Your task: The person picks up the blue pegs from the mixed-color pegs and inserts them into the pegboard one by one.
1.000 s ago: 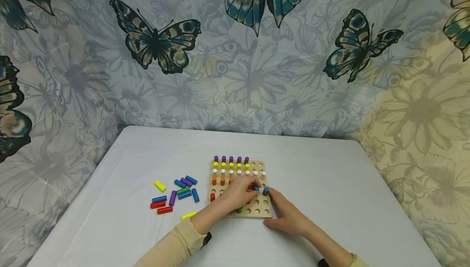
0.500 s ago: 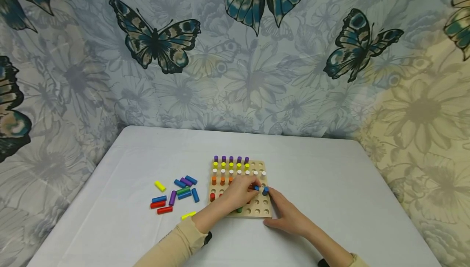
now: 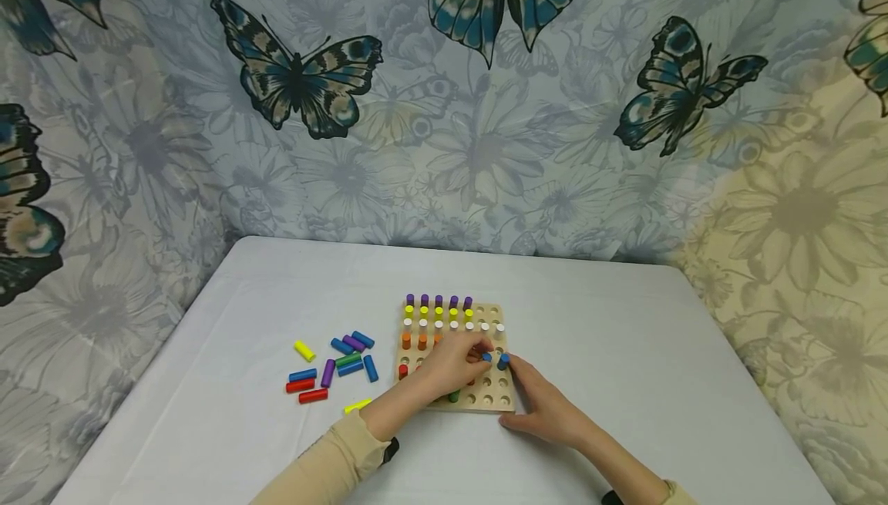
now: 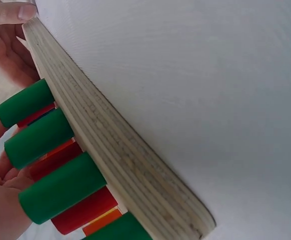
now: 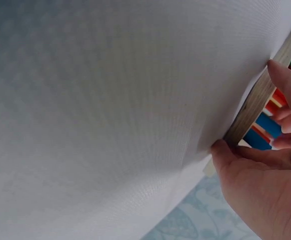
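Observation:
A wooden pegboard [image 3: 509, 397] lies on the table, with rows of purple, yellow, white, orange, red and green pegs standing in it. My left hand [image 3: 454, 362] reaches over its middle and pinches a blue peg [image 3: 487, 358] near the right side, hiding some pegs and holes beneath. Beside it stands another blue peg [image 3: 502, 362] in the same row. My right hand [image 3: 544, 409] holds the board's right side, thumb at the near corner and fingers by that second blue peg. In the left wrist view, green pegs [image 4: 63, 187] line the board's near edge.
Loose blue, purple, red and yellow pegs lie left of the board, among them a green peg [image 3: 348, 359] and a red peg [image 3: 314, 395]. One yellow peg [image 3: 358, 405] lies close to the left forearm. The white-covered table [image 3: 624, 320] reaches back to a butterfly-patterned wall covering [image 3: 479, 158].
Both hands keep nearly the same pose, the left fingers still at the blue peg. The head view has shifted very slightly.

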### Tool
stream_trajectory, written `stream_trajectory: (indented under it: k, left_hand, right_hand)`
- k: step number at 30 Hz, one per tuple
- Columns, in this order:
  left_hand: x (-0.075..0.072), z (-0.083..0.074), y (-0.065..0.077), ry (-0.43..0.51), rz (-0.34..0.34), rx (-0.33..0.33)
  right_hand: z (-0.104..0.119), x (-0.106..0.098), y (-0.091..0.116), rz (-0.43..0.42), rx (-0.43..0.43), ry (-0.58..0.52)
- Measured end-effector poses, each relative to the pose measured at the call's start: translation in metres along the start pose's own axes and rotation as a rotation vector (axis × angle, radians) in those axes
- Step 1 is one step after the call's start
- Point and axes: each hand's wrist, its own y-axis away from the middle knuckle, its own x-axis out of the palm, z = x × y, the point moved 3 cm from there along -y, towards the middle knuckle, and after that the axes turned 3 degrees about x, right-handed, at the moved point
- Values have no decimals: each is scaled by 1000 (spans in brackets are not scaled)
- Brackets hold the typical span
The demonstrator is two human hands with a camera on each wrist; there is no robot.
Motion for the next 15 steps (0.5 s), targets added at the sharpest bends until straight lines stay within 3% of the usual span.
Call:
stream_trajectory:
  k: [8,15]
  left_hand:
    - [-10,0,6,99,-26,-41]
    - [-25,5,15,249,-116,-122]
  right_hand:
    - [0,1,-1,-2,-7,-2]
    - [1,0,-2,-7,14,1]
